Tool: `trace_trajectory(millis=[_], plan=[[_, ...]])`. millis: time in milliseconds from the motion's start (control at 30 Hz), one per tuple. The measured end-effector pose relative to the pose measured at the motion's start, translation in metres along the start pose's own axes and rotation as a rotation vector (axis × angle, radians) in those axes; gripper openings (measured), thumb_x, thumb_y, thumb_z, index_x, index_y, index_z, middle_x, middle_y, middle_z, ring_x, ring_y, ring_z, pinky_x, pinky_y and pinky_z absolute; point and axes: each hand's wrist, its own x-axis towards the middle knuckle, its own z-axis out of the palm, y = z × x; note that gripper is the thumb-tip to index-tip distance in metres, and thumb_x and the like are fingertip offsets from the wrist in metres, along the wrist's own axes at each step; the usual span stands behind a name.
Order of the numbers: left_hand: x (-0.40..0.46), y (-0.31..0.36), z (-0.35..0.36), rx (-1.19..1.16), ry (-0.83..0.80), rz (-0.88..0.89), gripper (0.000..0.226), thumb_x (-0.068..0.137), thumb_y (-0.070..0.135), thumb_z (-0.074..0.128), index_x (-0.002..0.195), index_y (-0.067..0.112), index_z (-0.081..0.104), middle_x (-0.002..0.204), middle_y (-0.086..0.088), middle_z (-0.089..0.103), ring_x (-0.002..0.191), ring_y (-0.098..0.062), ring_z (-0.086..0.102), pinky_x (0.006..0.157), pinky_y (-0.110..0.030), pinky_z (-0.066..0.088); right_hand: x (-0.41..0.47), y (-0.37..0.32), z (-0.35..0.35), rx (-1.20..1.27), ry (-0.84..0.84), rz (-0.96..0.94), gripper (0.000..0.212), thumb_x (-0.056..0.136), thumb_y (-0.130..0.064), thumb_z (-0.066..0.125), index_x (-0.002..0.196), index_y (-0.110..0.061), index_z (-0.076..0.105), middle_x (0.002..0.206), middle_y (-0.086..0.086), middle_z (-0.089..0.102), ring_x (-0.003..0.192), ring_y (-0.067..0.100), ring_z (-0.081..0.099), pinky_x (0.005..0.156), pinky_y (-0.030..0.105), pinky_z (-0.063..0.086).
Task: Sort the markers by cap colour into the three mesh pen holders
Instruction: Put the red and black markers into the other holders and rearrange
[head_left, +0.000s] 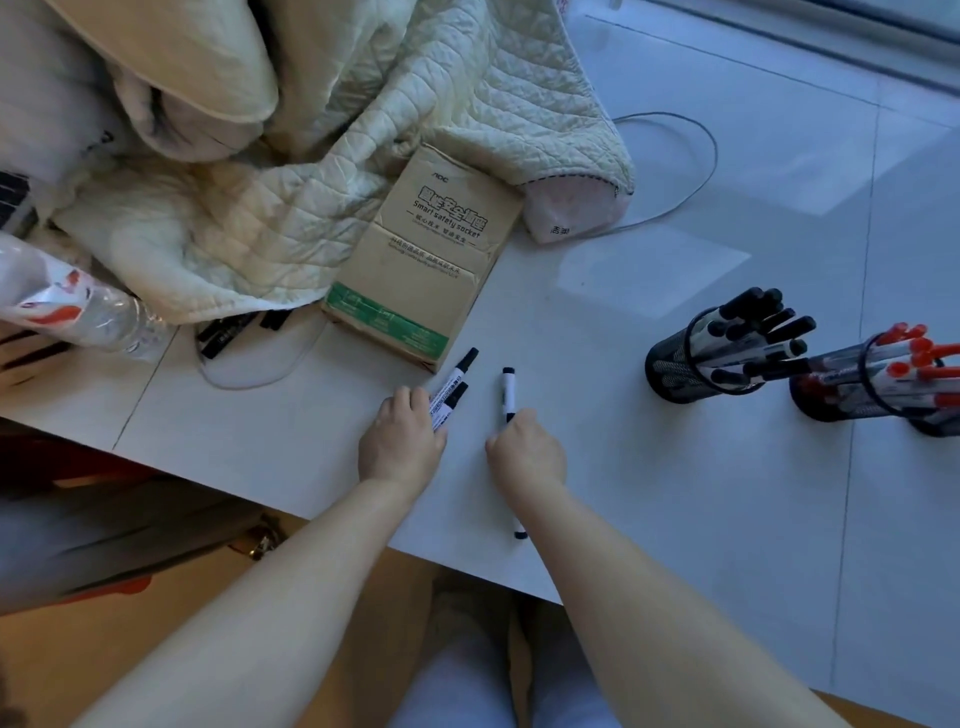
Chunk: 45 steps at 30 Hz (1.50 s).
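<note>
Left hand (402, 441): grip curled round two black-capped white-barrelled markers (451, 392), caps pointing up and away toward the box.
Right hand (524, 449): grip pinching the lower end of a single black-capped white marker (507, 392), which lies on the white worktop (675, 519).
Stray marker: another black-ended white marker (519, 530) shows just beside the right forearm, near the worktop's front edge.
Holders: black mesh pen holder with black-capped markers (675, 374) stands well to the right; just beside it a black mesh pen holder with red-capped markers (831, 400). The third holder cannot be seen.
Clutter: brown cardboard socket box (431, 260), cream quilted blanket (311, 197), clear plastic bottle (78, 306), dark pens half under the blanket (234, 327).
Risk, full holder: the black holder looks crowded and its markers splay; pushing three more in could tip it or spill some.
Risk, loose grip: two markers in one hand may slip apart in transit.
Risk, edge: the stray marker could be knocked off by the forearm.
</note>
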Motion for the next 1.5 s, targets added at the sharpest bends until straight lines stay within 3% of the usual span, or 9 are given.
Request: trace_trajectory(millis=[233,400,500,733,933,1033,1133,1333,1500], plan=[[-0.013,0.031,0.004,0.090,-0.136,-0.006,0.027,0.094,0.023,0.039,0.110,0.003,0.045,0.113,-0.012,0.052,0.099,-0.028,0.053,0.066,-0.032,0.035,-0.009,0.053,-0.008,-0.047,0.026,-0.094,0.008,0.084,-0.014,0.044,0.083,-0.011,0.036,0.070,0.002,0.042,0.059,0.024,0.042,0.046,0.030,0.025],[-0.018,0.055,-0.002,-0.079,-0.241,-0.029,0.015,0.095,0.021,0.037,0.094,0.006,0.036,0.095,-0.018,0.060,0.072,-0.030,0.053,0.058,-0.034,0.034,-0.020,0.084,-0.033,0.051,0.061,-0.123,0.025,0.084,-0.022,0.044,0.063,-0.017,0.032,0.058,0.000,0.038,0.048,0.014,0.033,0.043,0.027,0.023],[-0.028,0.076,-0.005,-0.200,-0.318,0.089,0.017,0.097,0.024,0.035,0.097,0.007,0.034,0.087,-0.014,0.062,0.076,-0.032,0.060,0.061,-0.037,0.043,-0.027,0.101,-0.061,0.222,0.176,-0.176,0.031,0.087,-0.023,0.043,0.060,-0.017,0.030,0.055,0.002,0.038,0.048,0.017,0.034,0.045,0.029,0.023],[-0.032,0.147,-0.028,-0.638,-0.285,0.118,0.023,0.096,0.036,0.038,0.086,0.016,0.041,0.064,0.002,0.041,0.055,-0.016,0.035,0.052,-0.029,0.027,-0.036,0.141,-0.146,0.612,0.471,-0.223,0.034,0.091,-0.028,0.048,0.062,-0.014,0.036,0.053,0.000,0.039,0.049,0.016,0.038,0.049,0.030,0.032],[-0.024,0.201,-0.054,-0.874,-0.172,0.057,0.038,0.089,0.038,0.051,0.060,0.025,0.029,0.056,0.009,0.031,0.051,-0.010,0.028,0.050,-0.024,0.024,-0.032,0.146,-0.210,0.902,0.719,-0.309,0.026,0.090,-0.027,0.054,0.066,-0.023,0.046,0.055,-0.013,0.050,0.051,-0.009,0.050,0.051,0.004,0.037],[-0.018,0.219,-0.065,-1.024,-0.085,-0.013,0.043,0.086,0.033,0.055,0.058,0.023,0.024,0.052,0.011,0.025,0.046,-0.008,0.023,0.049,-0.025,0.020,-0.023,0.140,-0.233,1.002,0.734,-0.365,0.019,0.090,-0.032,0.053,0.073,-0.025,0.049,0.062,-0.008,0.055,0.058,0.005,0.055,0.060,0.019,0.045],[-0.011,0.233,-0.075,-1.190,-0.024,-0.029,0.043,0.089,0.034,0.054,0.060,0.021,0.026,0.056,0.003,0.027,0.049,-0.012,0.024,0.051,-0.029,0.021,-0.013,0.137,-0.240,0.950,0.755,-0.404,0.014,0.089,-0.030,0.055,0.077,-0.026,0.050,0.074,0.005,0.063,0.068,0.020,0.060,0.064,0.032,0.050],[-0.001,0.254,-0.087,-1.462,0.154,0.016,0.041,0.094,0.033,0.048,0.058,0.014,0.046,0.054,0.003,0.048,0.047,-0.002,0.047,0.048,-0.012,0.041,0.011,0.137,-0.230,0.521,0.543,-0.394,0.011,0.085,-0.019,0.061,0.082,-0.009,0.065,0.087,0.001,0.064,0.084,0.021,0.060,0.074,0.029,0.047],[0.006,0.271,-0.087,-1.634,0.140,0.002,0.025,0.092,0.028,0.052,0.073,0.013,0.053,0.049,0.012,0.057,0.052,-0.002,0.056,0.059,-0.015,0.050,0.012,0.138,-0.235,0.547,0.629,-0.421,0.008,0.084,-0.020,0.063,0.087,-0.013,0.061,0.085,0.002,0.063,0.074,0.017,0.059,0.069,0.028,0.046]])
